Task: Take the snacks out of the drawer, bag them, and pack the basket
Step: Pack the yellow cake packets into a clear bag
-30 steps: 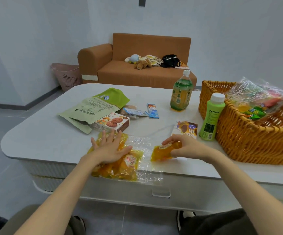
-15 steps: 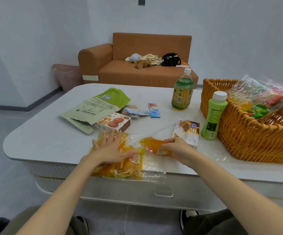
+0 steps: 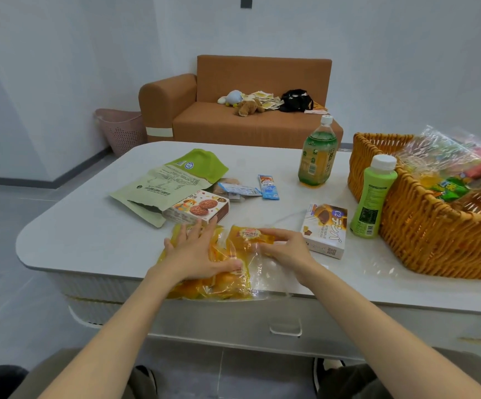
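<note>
The left hand (image 3: pixel 196 254) and right hand (image 3: pixel 285 249) are bare, as are both forearms. At seven o'clock is an olive-grey trouser leg (image 3: pixel 60 367), at five o'clock a darker grey trouser leg (image 3: pixel 357 381). Near six o'clock are a dark left shoe (image 3: pixel 145 378) and a dark right shoe (image 3: pixel 327 367) with white trim.

Table (image 3: pixel 83 234): wicker basket (image 3: pixel 434 240), tea bottle (image 3: pixel 317 156), green bottle (image 3: pixel 373 197), cookie box (image 3: pixel 197 210), chocolate box (image 3: pixel 325 228), pouch (image 3: pixel 173 180), snack bag (image 3: pixel 222 286).

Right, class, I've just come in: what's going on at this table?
A person is bagging snacks. The left hand presses flat on a clear bag of yellow packets, while the right hand pinches another yellow packet at the bag's open end. The wicker basket already holds one filled bag.
</note>
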Tool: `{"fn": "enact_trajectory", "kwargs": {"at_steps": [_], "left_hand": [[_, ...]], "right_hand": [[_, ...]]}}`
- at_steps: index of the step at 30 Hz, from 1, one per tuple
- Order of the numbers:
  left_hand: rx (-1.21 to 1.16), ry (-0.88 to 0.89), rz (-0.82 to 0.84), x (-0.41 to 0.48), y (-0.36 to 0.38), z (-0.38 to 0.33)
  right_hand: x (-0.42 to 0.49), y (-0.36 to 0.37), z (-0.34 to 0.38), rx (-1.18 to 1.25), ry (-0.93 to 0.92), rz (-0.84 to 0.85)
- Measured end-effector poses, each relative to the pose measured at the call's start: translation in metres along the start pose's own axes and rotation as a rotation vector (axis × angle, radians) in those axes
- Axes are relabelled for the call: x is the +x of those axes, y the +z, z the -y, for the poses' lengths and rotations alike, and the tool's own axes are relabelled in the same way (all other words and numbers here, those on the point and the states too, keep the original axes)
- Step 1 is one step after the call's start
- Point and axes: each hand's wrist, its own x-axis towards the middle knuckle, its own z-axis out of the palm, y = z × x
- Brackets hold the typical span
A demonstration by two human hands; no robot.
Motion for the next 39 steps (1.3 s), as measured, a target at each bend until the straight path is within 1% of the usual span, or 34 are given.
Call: {"fn": "enact_trajectory", "kwargs": {"at_steps": [2, 3, 6, 8, 10, 13, 15, 17, 20, 21, 24, 25, 26, 28, 29, 30, 32, 34, 36, 39], "left_hand": [[0.017, 0.000, -0.022, 0.001, 0.000, 0.000], [0.027, -0.003, -0.025, 0.001, 0.000, -0.001], [0.036, -0.010, -0.041, 0.003, 0.000, -0.002], [-0.011, 0.005, -0.096, 0.006, -0.002, -0.002], [-0.045, 0.049, -0.146, 0.008, -0.002, -0.003], [0.056, 0.118, -0.082, 0.009, 0.002, -0.007], [0.084, 0.144, -0.069, 0.010, 0.002, -0.009], [0.073, 0.166, -0.069, 0.010, 0.001, -0.011], [0.031, 0.173, -0.050, 0.014, -0.002, -0.011], [0.031, 0.177, -0.054, 0.017, -0.001, -0.011], [0.005, 0.211, -0.076, 0.022, -0.001, -0.012], [-0.011, 0.221, -0.071, 0.022, -0.002, -0.013], [-0.045, 0.230, -0.057, 0.022, -0.003, -0.013], [-0.221, 0.244, -0.041, 0.023, -0.009, -0.010], [-0.319, 0.247, -0.062, 0.025, -0.013, -0.007], [-0.359, 0.240, -0.109, 0.027, -0.017, -0.002], [-0.220, 0.181, -0.200, 0.032, -0.022, 0.008], [-0.118, 0.112, -0.209, 0.038, -0.021, 0.014], [-0.174, 0.090, -0.173, 0.047, -0.019, 0.015], [-0.272, 0.062, -0.180, 0.058, -0.018, 0.015]], "right_hand": [[-0.001, -0.006, 0.006, -0.036, -0.039, 0.067], [0.000, -0.009, 0.009, -0.071, -0.065, 0.066], [0.003, -0.011, 0.007, -0.274, -0.198, -0.064], [0.005, -0.010, 0.002, -0.351, -0.263, -0.100], [0.003, -0.009, 0.002, -0.260, -0.187, -0.028], [0.003, -0.003, 0.006, -0.082, 0.014, 0.176], [0.005, -0.001, 0.008, 0.131, 0.114, 0.210], [0.007, -0.001, 0.008, 0.309, 0.199, 0.184], [0.009, -0.001, 0.005, 0.315, 0.252, 0.145], [0.009, -0.002, 0.005, 0.312, 0.263, 0.168], [0.008, -0.003, 0.008, 0.312, 0.252, 0.331], [0.007, -0.003, 0.009, 0.336, 0.253, 0.346], [0.007, -0.003, 0.009, 0.353, 0.256, 0.330], [0.007, -0.002, 0.007, 0.346, 0.241, 0.255], [0.007, 0.000, 0.006, 0.320, 0.226, 0.222], [0.007, 0.001, 0.005, 0.289, 0.210, 0.197], [0.008, 0.003, 0.004, 0.237, 0.193, 0.156], [0.010, 0.004, 0.004, 0.200, 0.191, 0.137], [0.010, 0.005, 0.005, 0.170, 0.185, 0.133], [0.010, 0.009, 0.006, 0.032, 0.135, 0.108]]}}
